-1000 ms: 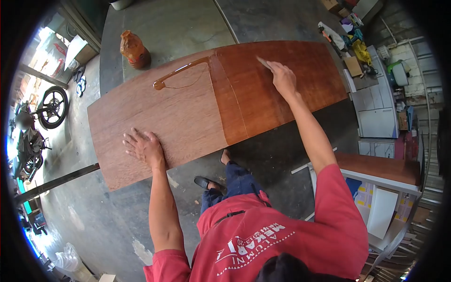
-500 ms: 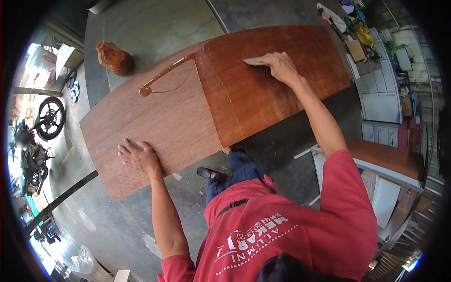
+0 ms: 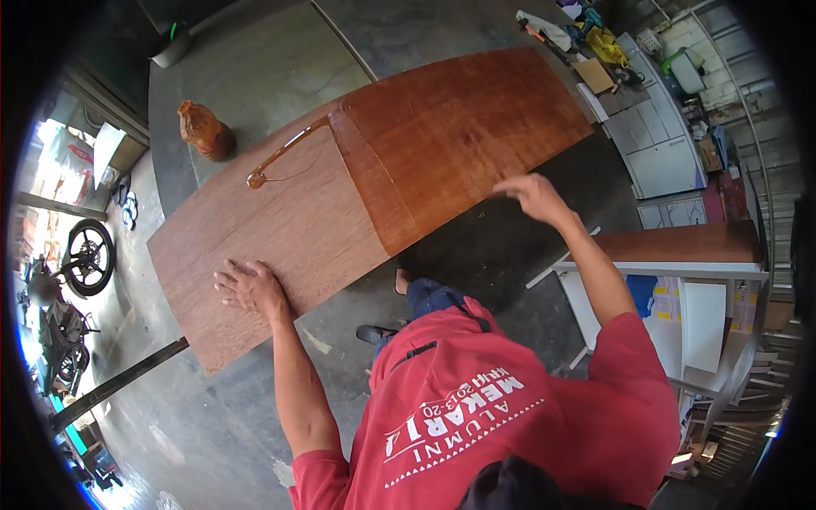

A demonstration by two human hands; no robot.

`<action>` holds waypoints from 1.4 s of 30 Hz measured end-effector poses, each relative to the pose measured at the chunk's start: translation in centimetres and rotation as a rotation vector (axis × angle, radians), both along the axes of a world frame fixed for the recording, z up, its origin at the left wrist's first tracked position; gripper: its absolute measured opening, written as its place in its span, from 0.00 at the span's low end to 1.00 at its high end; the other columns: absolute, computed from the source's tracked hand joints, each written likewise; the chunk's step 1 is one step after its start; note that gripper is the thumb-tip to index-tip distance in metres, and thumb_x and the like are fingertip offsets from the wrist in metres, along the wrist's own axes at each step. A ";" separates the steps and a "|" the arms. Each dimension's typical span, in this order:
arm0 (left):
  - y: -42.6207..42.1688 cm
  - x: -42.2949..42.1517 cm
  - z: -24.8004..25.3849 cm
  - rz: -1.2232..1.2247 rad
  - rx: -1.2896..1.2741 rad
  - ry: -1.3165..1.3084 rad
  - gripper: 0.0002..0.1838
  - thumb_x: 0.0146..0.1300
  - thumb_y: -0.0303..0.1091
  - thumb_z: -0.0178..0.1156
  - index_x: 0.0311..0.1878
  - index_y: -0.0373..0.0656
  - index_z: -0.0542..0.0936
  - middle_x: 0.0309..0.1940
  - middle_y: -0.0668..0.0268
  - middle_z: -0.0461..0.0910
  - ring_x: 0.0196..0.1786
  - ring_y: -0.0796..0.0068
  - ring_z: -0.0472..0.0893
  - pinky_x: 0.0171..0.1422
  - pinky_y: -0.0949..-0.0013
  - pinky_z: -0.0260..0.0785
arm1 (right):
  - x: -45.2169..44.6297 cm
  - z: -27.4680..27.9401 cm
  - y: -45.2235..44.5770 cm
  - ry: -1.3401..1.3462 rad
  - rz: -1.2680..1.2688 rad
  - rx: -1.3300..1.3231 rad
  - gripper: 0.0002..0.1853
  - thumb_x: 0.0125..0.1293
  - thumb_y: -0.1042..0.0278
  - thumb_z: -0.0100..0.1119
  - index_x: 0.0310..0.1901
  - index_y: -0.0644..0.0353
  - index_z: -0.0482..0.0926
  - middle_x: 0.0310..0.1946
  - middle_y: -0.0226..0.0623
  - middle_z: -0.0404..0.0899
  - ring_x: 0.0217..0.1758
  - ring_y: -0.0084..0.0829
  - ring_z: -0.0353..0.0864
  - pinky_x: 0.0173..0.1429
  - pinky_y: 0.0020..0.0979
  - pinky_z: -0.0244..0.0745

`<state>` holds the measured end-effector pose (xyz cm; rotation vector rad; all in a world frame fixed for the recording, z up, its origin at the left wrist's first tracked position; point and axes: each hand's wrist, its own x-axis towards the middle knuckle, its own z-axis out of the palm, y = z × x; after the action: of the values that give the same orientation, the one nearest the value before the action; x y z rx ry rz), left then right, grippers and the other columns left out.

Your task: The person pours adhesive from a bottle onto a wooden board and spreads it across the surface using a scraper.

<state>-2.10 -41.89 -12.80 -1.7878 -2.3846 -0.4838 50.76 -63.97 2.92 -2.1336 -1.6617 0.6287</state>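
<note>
A long wooden board [image 3: 280, 229] lies across the view, pale and bare on its left part. Its right part is coated glossy reddish-brown [image 3: 459, 127]. Near the boundary a thick brown streak of liquid [image 3: 289, 151] runs to a small pool. My left hand [image 3: 252, 289] rests flat on the bare wood near the lower edge, fingers spread. At the board's lower right edge is my right hand [image 3: 540, 198], fingers bent together and slightly blurred; the thin flat tool seen in it earlier is hard to make out now. Behind the board stands a brown-stained plastic bottle [image 3: 206, 132].
A white pot [image 3: 170, 47] stands at the upper left. A motorcycle [image 3: 64, 331] and a loose-looking wheel [image 3: 89, 257] are at the left. White cabinets [image 3: 663, 161] line the right side, with a shelf unit [image 3: 704, 327] nearer my right arm.
My right hand has moved from the middle of the coated part down to the board's lower edge. My left hand stays on the bare wood. The view has shifted.
</note>
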 end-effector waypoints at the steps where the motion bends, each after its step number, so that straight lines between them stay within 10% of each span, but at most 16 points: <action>1: 0.0 0.0 0.0 0.009 -0.022 0.017 0.31 0.75 0.49 0.54 0.77 0.51 0.71 0.82 0.50 0.61 0.83 0.41 0.59 0.84 0.31 0.47 | 0.6 0.4 1.3 -0.021 -0.094 0.058 0.19 0.65 0.83 0.55 0.53 0.58 0.88 0.48 0.46 0.90 0.56 0.44 0.89 0.59 0.41 0.83; 8: 0.1 -0.2 -0.1 -0.014 -0.004 0.018 0.30 0.73 0.46 0.55 0.77 0.50 0.71 0.81 0.47 0.61 0.83 0.39 0.59 0.82 0.30 0.50 | -0.5 -9.3 6.2 -0.643 -0.014 0.386 0.23 0.61 0.83 0.54 0.55 0.53 0.88 0.50 0.41 0.90 0.50 0.48 0.87 0.55 0.47 0.82; 17: 0.0 0.0 0.1 0.010 -0.026 0.009 0.31 0.73 0.48 0.55 0.77 0.50 0.71 0.81 0.51 0.62 0.84 0.42 0.57 0.84 0.31 0.47 | 3.4 -5.6 9.5 -0.332 -0.472 0.086 0.20 0.69 0.80 0.50 0.54 0.53 0.89 0.50 0.44 0.89 0.53 0.50 0.88 0.55 0.48 0.81; 23: 0.0 -0.2 -0.3 -0.022 -0.001 0.005 0.31 0.72 0.46 0.56 0.77 0.51 0.71 0.81 0.49 0.61 0.82 0.40 0.60 0.82 0.30 0.49 | 5.4 -5.5 5.3 -0.379 0.203 0.245 0.22 0.57 0.85 0.57 0.50 0.55 0.91 0.51 0.41 0.90 0.56 0.47 0.87 0.60 0.44 0.79; 32: 0.2 -0.5 -0.7 -0.012 0.020 0.020 0.31 0.73 0.48 0.56 0.77 0.51 0.71 0.81 0.49 0.62 0.82 0.39 0.60 0.81 0.29 0.51 | 1.4 -3.9 1.4 -0.409 -0.159 0.069 0.15 0.67 0.75 0.61 0.53 0.53 0.89 0.45 0.38 0.89 0.51 0.47 0.86 0.56 0.47 0.80; 40: 0.0 -0.3 -0.2 -0.025 0.031 -0.007 0.31 0.72 0.48 0.56 0.77 0.51 0.71 0.81 0.48 0.62 0.82 0.39 0.60 0.82 0.29 0.50 | -3.2 -2.3 -1.1 -0.314 0.126 0.053 0.19 0.68 0.76 0.59 0.55 0.45 0.90 0.39 0.46 0.88 0.45 0.50 0.87 0.52 0.48 0.80; 42: 0.0 -0.2 -0.1 -0.011 0.035 -0.025 0.32 0.72 0.48 0.56 0.76 0.51 0.71 0.80 0.47 0.62 0.82 0.39 0.60 0.82 0.30 0.49 | -3.8 -0.3 -1.8 -0.243 0.229 -0.344 0.19 0.67 0.76 0.58 0.56 0.48 0.89 0.43 0.49 0.89 0.49 0.52 0.88 0.54 0.46 0.81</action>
<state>-2.30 -41.90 -12.93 -1.7920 -2.3686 -0.5491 46.97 -65.80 2.58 -2.3510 -2.0796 0.7973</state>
